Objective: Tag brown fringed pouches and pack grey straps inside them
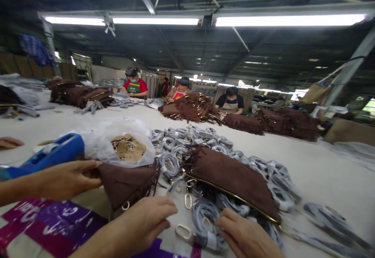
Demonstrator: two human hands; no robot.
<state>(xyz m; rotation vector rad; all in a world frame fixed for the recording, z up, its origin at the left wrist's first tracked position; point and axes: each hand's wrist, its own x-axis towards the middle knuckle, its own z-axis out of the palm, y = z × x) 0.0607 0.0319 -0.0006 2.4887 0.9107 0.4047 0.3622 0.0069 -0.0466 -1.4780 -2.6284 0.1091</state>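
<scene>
My left hand (143, 225) is in the lower middle of the view, thumb and fingers apart, holding nothing. It is beside a brown fringed pouch (121, 184) with a metal ring. Another person's hand (64, 180) reaches in from the left and holds that pouch's corner. My right hand (247, 234) has its fingers stretched toward a coiled grey strap (206, 221), fingertips at its edge. An oval metal ring (183, 232) lies left of that coil. Above my right hand, a brown bag (234, 176) with a gold zipper edge rests on more coiled straps.
A white plastic bag (101, 141) holds cardboard tags (129, 148). Left of it are a blue tape dispenser (55, 154) and purple printed plastic (58, 223). Brown bags (190, 107) are piled further back on the white table (313, 172). Several people work beyond.
</scene>
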